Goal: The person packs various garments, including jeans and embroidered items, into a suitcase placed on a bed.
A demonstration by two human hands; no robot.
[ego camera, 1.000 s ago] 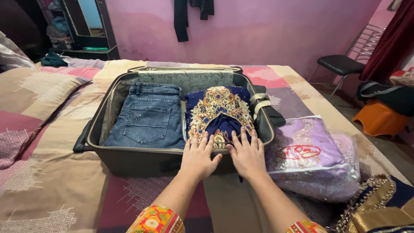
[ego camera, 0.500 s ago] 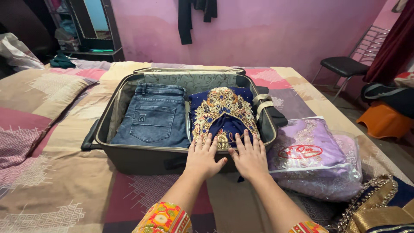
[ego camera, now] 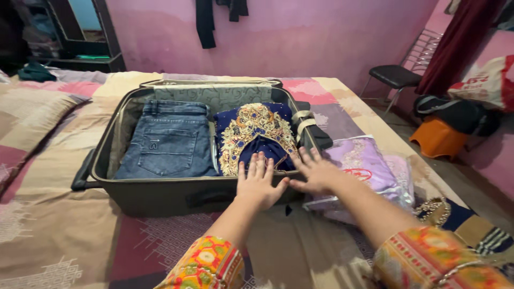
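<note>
An open dark suitcase [ego camera: 160, 195] lies on the bed. Inside it are folded blue jeans [ego camera: 166, 142] on the left and a navy garment with gold embroidery [ego camera: 256, 134] on the right. My left hand [ego camera: 259, 184] lies flat, fingers spread, on the near edge of the navy garment at the suitcase's front rim. Just to the right of the case, my right hand [ego camera: 316, 172] hovers with fingers spread near a lilac embroidered garment in a clear plastic bag [ego camera: 367, 171]. Neither hand holds anything.
The bed has a patterned beige and maroon cover [ego camera: 59, 230]. A navy and gold cloth [ego camera: 460, 219] lies at the near right. A black chair [ego camera: 393, 77], an orange stool [ego camera: 436, 136] and a dark bag [ego camera: 455, 112] stand on the floor to the right.
My right hand has left the navy garment and moved right toward the bagged lilac garment. The view has swung to the right. My left hand stays on the garment's edge.
</note>
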